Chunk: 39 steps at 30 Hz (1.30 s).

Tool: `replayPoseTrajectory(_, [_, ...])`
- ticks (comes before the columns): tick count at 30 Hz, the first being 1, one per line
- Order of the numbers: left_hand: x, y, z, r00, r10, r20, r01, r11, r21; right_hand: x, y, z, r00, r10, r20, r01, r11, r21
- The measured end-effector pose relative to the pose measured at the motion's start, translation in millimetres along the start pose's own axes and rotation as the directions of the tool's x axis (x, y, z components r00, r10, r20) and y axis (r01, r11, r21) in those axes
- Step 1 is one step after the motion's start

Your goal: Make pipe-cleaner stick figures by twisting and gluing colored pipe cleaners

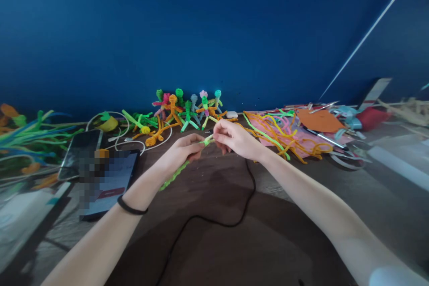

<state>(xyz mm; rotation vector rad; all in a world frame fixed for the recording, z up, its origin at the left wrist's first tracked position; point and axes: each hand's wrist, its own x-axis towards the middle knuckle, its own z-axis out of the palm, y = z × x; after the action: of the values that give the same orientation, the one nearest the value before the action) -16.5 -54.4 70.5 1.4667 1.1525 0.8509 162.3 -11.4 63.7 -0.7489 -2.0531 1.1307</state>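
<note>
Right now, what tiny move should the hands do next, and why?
I'd maybe try one gentle twist of the light green piece with the right hand, because the left hand pinches it and the right hand is at its other end.

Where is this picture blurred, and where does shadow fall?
Head view: the green strands at far left and beige bundle at far right look smeared, the small figures clearer; head view: a dark shadow lies on the table below the left hand and right hand.
</note>
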Motion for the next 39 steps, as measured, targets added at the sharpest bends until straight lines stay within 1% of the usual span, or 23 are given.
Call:
replayPoseTrajectory(3, [-0.4,0.1,-3.6,1.000,-0.007,0.028,0.007,1.000,0.029,-1.3,-0.9,-2.3,0.999,-0.039,0.004,0.039,0.994,-0.098])
replayPoseTrajectory(6, [0.1,-0.8,-6.4,0.999,-0.017,0.041,0.017,1.000,-0.006,-2.4,-1.8,-5.7,0.996,-0.084,0.009,0.085,0.977,-0.197])
replayPoseTrajectory(11, [0.6,-2.3,-7.3,0.999,-0.020,0.046,0.022,0.999,-0.041,-3.6,-3.6,-9.1,0.990,-0.127,0.061,0.138,0.954,-0.265])
replayPoseTrajectory(16, [-2.9,-0.3,-5.9,0.997,-0.005,0.075,0.000,0.998,0.060,-3.5,-3.9,-7.3,0.987,-0.141,0.078,0.159,0.934,-0.321])
replayPoseTrajectory(19, [-4.1,0.7,-5.4,0.995,0.006,0.104,-0.017,0.994,0.105,-3.2,-3.6,-6.2,0.970,-0.221,0.106,0.245,0.868,-0.432])
replayPoseTrajectory(22, [-3.9,-0.4,-4.8,0.992,0.024,0.127,-0.036,0.995,0.093,-3.9,-3.8,-3.9,0.950,-0.286,0.124,0.307,0.787,-0.535])
replayPoseTrajectory(24, [-3.5,-2.1,-4.5,0.991,0.017,0.133,-0.025,0.998,0.061,-4.8,-3.6,-1.7,0.953,-0.274,0.129,0.298,0.764,-0.573])
replayPoseTrajectory(27, [-3.0,-4.2,-3.9,0.990,-0.020,0.141,0.015,0.999,0.036,-5.8,-2.7,1.0,0.961,-0.231,0.154,0.277,0.753,-0.597])
replayPoseTrajectory(29, [-2.8,-3.9,-3.2,0.991,-0.013,0.134,0.005,0.998,0.064,-5.9,-2.8,1.9,0.966,-0.206,0.154,0.257,0.754,-0.605])
replayPoseTrajectory(31, [-2.9,-2.0,-2.1,0.995,0.030,0.098,-0.044,0.989,0.143,-5.7,-4.1,2.4,0.978,-0.162,0.128,0.206,0.778,-0.594])
replayPoseTrajectory(33, [-3.5,0.6,-0.6,0.992,0.113,0.051,-0.123,0.953,0.278,-5.3,-6.5,2.7,0.989,-0.111,0.093,0.144,0.828,-0.542])
replayPoseTrajectory(34, [-4.0,1.7,0.2,0.986,0.163,0.029,-0.162,0.917,0.366,-5.1,-7.7,2.7,0.993,-0.087,0.083,0.117,0.859,-0.499])
replayPoseTrajectory(37, [-5.5,2.5,2.7,0.951,0.309,-0.014,-0.234,0.748,0.621,-4.0,-8.5,2.8,0.996,-0.011,0.092,0.041,0.946,-0.321])
replayPoseTrajectory(39, [-5.4,0.1,4.0,0.914,0.405,-0.015,-0.262,0.620,0.739,-2.8,-6.4,2.9,0.992,0.044,0.120,-0.022,0.984,-0.178])
